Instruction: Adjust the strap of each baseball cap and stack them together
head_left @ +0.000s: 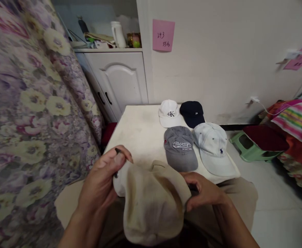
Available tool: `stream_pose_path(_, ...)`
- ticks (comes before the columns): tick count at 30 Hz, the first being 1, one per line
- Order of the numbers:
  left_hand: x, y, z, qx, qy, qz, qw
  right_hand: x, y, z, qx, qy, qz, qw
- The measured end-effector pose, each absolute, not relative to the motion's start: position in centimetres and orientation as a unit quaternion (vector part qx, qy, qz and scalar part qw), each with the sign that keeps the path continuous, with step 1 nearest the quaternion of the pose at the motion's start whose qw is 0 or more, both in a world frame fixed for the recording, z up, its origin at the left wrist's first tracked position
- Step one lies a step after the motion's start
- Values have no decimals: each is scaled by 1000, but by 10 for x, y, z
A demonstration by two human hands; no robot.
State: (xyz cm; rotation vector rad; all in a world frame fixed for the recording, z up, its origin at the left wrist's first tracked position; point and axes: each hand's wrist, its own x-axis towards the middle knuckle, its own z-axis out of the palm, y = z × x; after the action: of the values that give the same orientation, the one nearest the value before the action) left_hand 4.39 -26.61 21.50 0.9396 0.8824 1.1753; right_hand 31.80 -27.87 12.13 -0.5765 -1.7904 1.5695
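A beige cap (153,203) is up close above my lap, its crown turned toward me. My right hand (202,193) is closed on the curved edge at the cap's right side, thumb below and fingers behind it. On the other side, my left hand (101,179) is closed, pinching a small dark piece (118,151) between thumb and forefinger. A whitish rounded part (121,181) shows between that hand and the cap; I cannot tell whether it belongs to the cap.
On the cream table (135,127) lie a white CK cap (169,113), a navy cap (192,113), a grey cap (181,148) and a pale blue cap (214,148). A floral curtain (32,120) hangs at left. A green stool (251,148) stands at right.
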Motion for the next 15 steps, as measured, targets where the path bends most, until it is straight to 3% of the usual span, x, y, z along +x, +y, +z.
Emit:
stream_pose_path(3, 44, -248, 222, 371, 382, 530, 660, 302, -282, 108, -210, -624, 667, 348)
stream_pose_path(6, 35, -226, 212, 350, 386, 528, 671, 287, -288, 86, -183, -467, 737, 452)
stream_pose_path(9, 24, -211, 187, 291, 366, 524, 712, 275, -292, 75, -179, -317, 758, 542)
stream_pose_path(15, 17, -222, 116, 209, 296, 429, 828, 269, -284, 79, -184, -225, 743, 603)
